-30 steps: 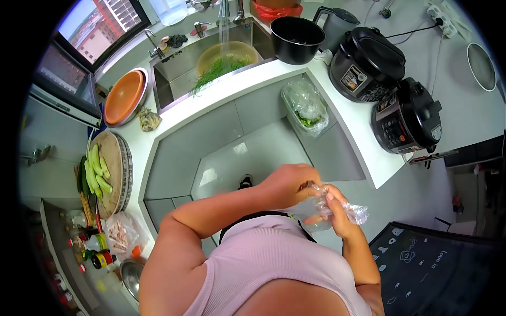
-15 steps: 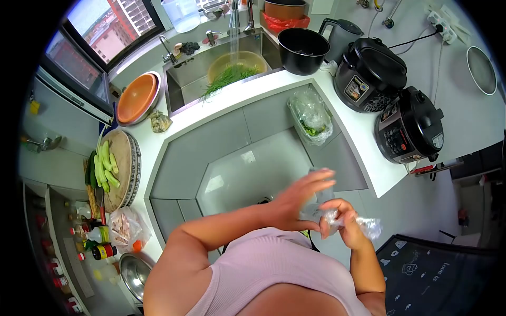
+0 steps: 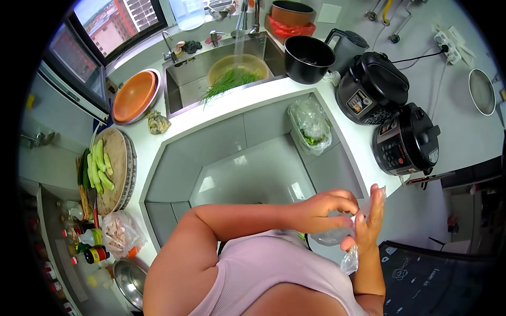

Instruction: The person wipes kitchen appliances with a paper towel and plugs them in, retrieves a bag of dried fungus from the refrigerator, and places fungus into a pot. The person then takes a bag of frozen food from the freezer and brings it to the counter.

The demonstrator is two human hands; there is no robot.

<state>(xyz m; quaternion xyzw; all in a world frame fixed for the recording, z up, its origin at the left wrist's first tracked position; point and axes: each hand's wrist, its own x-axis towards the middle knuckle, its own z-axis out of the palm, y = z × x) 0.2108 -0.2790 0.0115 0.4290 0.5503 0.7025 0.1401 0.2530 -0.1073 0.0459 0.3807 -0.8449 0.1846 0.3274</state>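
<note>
In front of my chest, both hands are on thin clear plastic (image 3: 333,236); whether it is a bag or a disposable glove I cannot tell. My left hand (image 3: 328,211) has its fingers curled and pinched on the plastic near my right palm. My right hand (image 3: 370,221) is raised with some fingers stretched upward, and plastic shows by their tips. A crumpled clear piece (image 3: 350,260) hangs below from the lower fingers of that hand, which seem folded on it.
Water runs into a yellowish basin (image 3: 261,67) holding green stalks (image 3: 231,83) in the sink (image 3: 176,95). Two electric cookers (image 3: 403,139) and a black pot (image 3: 308,58) line the right counter. Pale green gourds (image 3: 99,166) lie on a round board (image 3: 120,174). A bagged container (image 3: 310,126) is below the counter.
My left hand has moved right and down, its spread fingers now curled on the plastic. My right hand's fingers have lifted, and the crumpled plastic now hangs lower. The view has shifted slightly.
</note>
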